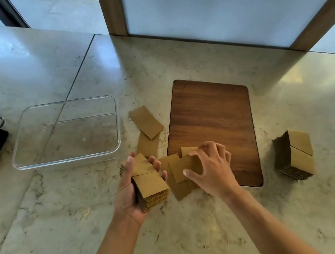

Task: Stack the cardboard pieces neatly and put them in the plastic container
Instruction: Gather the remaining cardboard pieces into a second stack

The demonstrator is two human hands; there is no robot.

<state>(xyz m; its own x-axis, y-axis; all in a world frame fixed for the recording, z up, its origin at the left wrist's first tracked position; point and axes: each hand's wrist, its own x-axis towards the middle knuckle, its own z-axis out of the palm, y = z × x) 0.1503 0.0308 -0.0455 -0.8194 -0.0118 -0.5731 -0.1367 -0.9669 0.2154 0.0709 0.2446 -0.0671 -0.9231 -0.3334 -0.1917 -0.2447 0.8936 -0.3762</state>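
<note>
On the counter's near middle: a stack held in one hand, loose cardboard under the other.

The left hand (134,188) grips a stack of cardboard pieces (150,182) from below, thumb on the top piece, fingers curled round the far side. Just beside it the right hand (209,169) presses curled fingers onto loose cardboard pieces (178,170) that overlap the near left corner of a wooden board (213,118). Two more pieces (146,121) lie between the board and the clear plastic container (65,132), which sits empty toward the counter's left edge. A second stack (296,155) stands near the right edge. The marble counter (192,226) runs bare toward the near edge; frosted panels in wooden frames rise behind.
</note>
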